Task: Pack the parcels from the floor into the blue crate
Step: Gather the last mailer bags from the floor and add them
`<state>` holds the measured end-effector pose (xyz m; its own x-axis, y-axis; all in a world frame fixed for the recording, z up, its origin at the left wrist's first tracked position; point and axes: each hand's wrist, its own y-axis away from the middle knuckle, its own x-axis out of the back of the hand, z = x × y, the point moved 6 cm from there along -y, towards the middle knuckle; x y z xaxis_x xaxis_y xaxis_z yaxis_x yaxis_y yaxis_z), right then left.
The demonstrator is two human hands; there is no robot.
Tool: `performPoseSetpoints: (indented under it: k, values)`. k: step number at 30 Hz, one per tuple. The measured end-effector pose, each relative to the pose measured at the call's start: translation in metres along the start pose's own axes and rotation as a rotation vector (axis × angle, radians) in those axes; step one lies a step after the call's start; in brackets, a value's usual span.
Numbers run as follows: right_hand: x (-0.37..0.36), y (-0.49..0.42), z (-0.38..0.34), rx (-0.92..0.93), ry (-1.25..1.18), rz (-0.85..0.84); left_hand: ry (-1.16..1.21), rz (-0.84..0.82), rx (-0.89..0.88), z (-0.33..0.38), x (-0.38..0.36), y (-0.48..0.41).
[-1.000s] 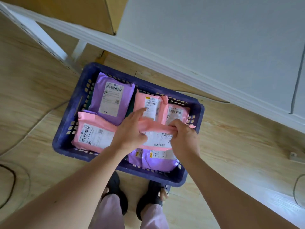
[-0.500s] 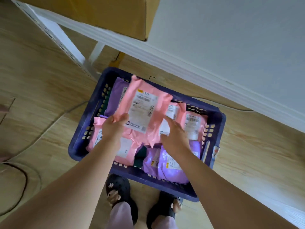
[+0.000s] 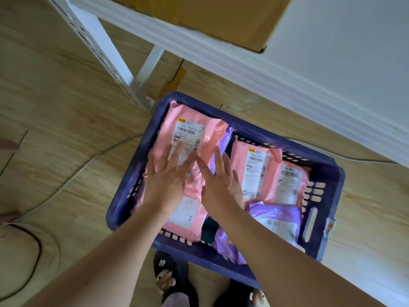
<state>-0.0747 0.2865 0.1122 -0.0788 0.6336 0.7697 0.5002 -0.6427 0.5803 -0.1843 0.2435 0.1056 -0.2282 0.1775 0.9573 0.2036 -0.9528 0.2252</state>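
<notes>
Pink parcel point(image 3: 192, 131) (white label); purple parcel point(image 3: 276, 214); blue crate point(image 3: 327, 171)

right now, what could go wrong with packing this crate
The top pink parcel lies stacked on others, its far edge at the rim of the blue crate; it may slide out. The near purple parcel seems to bulge over the near wall and could fall. The dark floor cable left of the feet could trip you.

Pale wood-plank floor point(image 3: 55, 107) runs to a white skirting board point(image 3: 265, 78) below a white wall point(image 3: 343, 52). A white slotted shelf upright point(image 3: 106, 54) stands on it, and a brown cardboard box point(image 3: 221, 16) juts in above. A thin white cable point(image 3: 97, 155) and a dark cable point(image 3: 40, 249) trail across the floor at left. A person's black slippers point(image 3: 172, 264) show at the bottom.
</notes>
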Motion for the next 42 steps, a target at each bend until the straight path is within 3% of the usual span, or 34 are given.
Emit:
performPoseSetpoints:
  k: [3, 6, 7, 14, 26, 33, 42]
  values:
    - [-0.002, -0.010, -0.002, 0.018, 0.170, -0.084, -0.053, -0.240, -0.053, -0.002, -0.012, -0.007]
    - [-0.004, -0.022, -0.001, -0.011, 0.150, -0.178, -0.083, -0.575, -0.014, -0.010, -0.023, -0.016]
    - [-0.002, -0.024, -0.002, -0.015, 0.136, -0.198, -0.082, -0.612, -0.004, -0.009, -0.019, -0.019]
    - [0.036, 0.012, 0.006, -0.031, -0.005, -0.074, -0.060, -0.415, -0.018, 0.007, 0.032, -0.013]
    - [0.118, 0.147, 0.051, -0.206, -0.300, 0.127, 0.094, -0.440, -0.191, 0.101, 0.144, 0.035]
    - [0.154, 0.231, 0.066, -0.266, -0.465, 0.305, 0.128, -0.337, -0.332, 0.175, 0.210, 0.069]
    - [0.151, 0.399, 0.175, -0.387, -0.592, 0.521, 0.113, -0.282, -0.473, 0.333, 0.227, 0.156]
